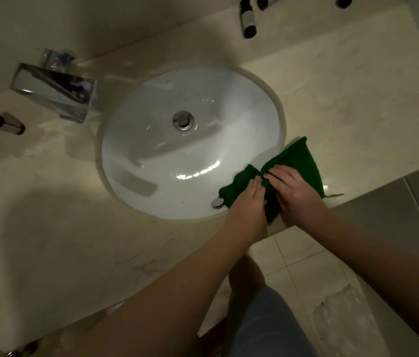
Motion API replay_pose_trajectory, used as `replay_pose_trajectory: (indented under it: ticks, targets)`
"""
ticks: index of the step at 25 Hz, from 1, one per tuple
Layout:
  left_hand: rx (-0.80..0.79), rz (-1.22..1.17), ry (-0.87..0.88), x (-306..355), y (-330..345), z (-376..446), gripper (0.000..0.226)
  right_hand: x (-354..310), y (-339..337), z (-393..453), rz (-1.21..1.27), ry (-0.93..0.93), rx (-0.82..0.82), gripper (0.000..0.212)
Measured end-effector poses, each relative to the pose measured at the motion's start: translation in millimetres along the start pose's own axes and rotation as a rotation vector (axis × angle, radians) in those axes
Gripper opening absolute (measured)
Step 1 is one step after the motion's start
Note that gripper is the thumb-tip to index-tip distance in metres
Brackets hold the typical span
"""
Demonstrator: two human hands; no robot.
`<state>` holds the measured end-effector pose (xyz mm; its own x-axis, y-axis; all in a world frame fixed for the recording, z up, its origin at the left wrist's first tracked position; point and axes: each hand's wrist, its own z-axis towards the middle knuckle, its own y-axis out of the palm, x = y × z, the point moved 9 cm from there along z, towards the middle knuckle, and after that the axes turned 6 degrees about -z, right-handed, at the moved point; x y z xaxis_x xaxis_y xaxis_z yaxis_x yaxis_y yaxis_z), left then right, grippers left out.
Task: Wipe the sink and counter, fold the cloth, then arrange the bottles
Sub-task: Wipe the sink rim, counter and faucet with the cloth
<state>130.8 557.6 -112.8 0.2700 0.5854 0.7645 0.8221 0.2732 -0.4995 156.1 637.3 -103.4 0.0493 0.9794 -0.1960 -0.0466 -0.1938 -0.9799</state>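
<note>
Both hands, left (248,195) and right (293,188), pinch cloth (298,158) at sink (151,140) rim; risk: loose grip lets fold slump into basin.

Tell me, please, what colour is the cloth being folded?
Dark green cloth, plain, seen in the head view.
</note>
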Motion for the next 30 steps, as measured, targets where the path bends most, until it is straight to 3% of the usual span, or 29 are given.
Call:
replay_pose_trajectory:
  ticks: [8,13,20,26,30]
  targets:
    - [-0.135,0.422,0.057,-70.9,-46.1,-92.1,0.055,-120.8,22.7,-12.2,0.012,0.116,0.018,0.034]
    - [-0.090,0.431,0.044,-105.5,-87.1,-117.7,0.046,-176.7,31.7,12.4,0.069,0.114,-0.071,0.033]
    - [0.013,0.349,-0.051,-95.0,-88.7,-114.5,0.018,-167.4,35.3,25.2,0.075,0.002,-0.296,0.024]
    - [-0.017,0.325,-0.110,-87.4,-81.4,-104.5,0.022,-149.3,37.8,26.9,0.111,-0.039,-0.448,0.028]
    - [-0.082,0.508,-0.088,-90.3,-107.8,-106.1,0.035,-175.9,46.3,43.1,0.213,-0.012,-0.553,0.023]
